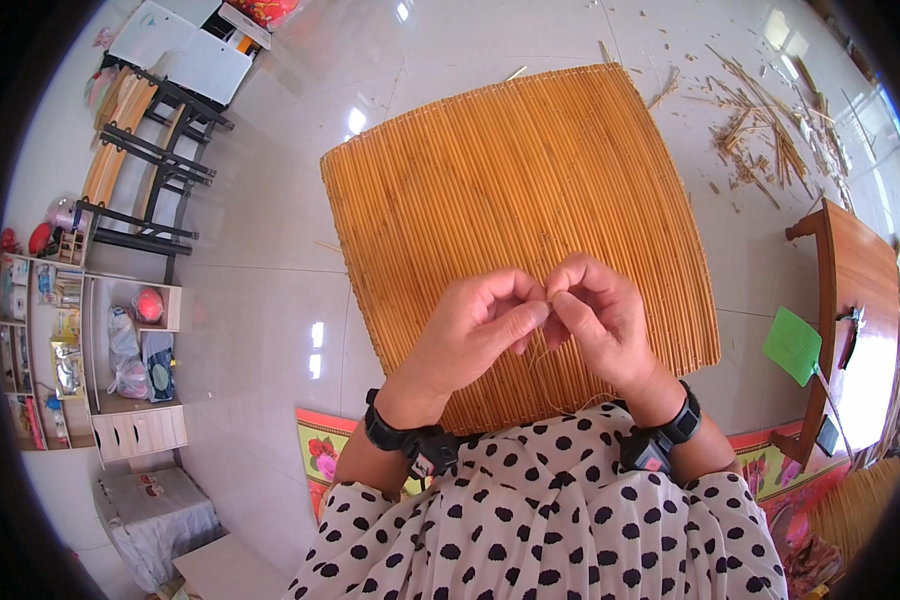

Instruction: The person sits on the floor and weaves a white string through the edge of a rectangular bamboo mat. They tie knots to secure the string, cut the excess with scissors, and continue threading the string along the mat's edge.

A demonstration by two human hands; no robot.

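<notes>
Both hands meet over the near part of a large mat of golden-brown reed stalks, its stalks bound side by side. My left hand is closed, thumb and forefinger pinched together. Fingertip to fingertip with it, my right hand is closed in a pinch too. A thin pale thread hangs in a loose loop below the fingers and trails toward my lap. The thread's end between the fingertips is too small to make out. The near edge of the mat reaches my spotted clothing.
Broken stalks litter the tiled floor at the far right. A wooden table stands on the right, with a green fly swatter beside it. Shelves and a black-framed rack line the left. A flowered rug lies under me.
</notes>
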